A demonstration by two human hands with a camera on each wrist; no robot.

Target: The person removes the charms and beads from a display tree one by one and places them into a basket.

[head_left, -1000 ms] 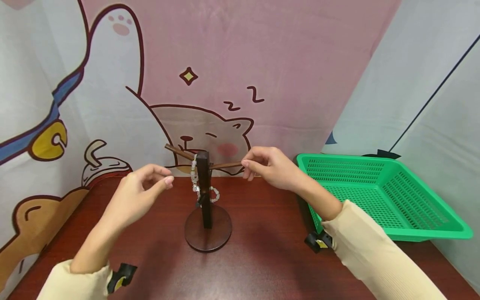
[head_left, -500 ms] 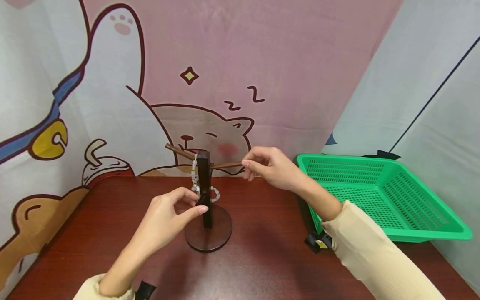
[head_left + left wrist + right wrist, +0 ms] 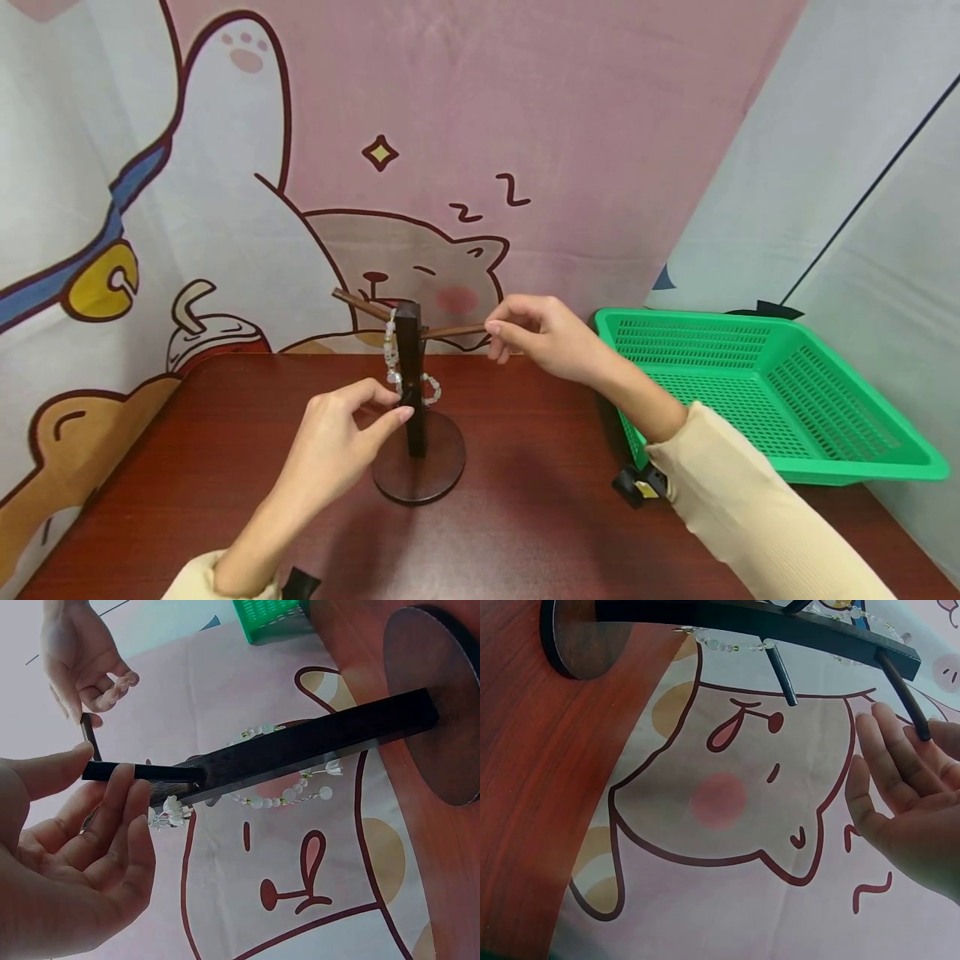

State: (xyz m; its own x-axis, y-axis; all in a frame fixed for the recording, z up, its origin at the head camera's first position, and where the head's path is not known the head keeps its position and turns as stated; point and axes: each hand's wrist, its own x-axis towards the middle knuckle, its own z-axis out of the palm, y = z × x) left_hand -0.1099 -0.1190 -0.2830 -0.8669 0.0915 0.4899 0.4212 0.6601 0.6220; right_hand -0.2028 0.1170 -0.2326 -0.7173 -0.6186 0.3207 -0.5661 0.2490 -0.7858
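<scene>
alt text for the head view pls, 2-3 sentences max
A person's left hand pinches a lower peg of a dark wooden jewellery stand with a round base, where a pale beaded bracelet hangs. Their right hand holds an upper peg's tip. It stands on a reddish-brown table beside a green plastic mesh basket.

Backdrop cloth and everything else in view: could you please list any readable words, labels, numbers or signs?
"z Z": drawn in dark red on the pink backdrop cloth, above the sleeping cartoon cat.
Nothing else is readable: the green basket and wooden stand bear no lettering.
</scene>
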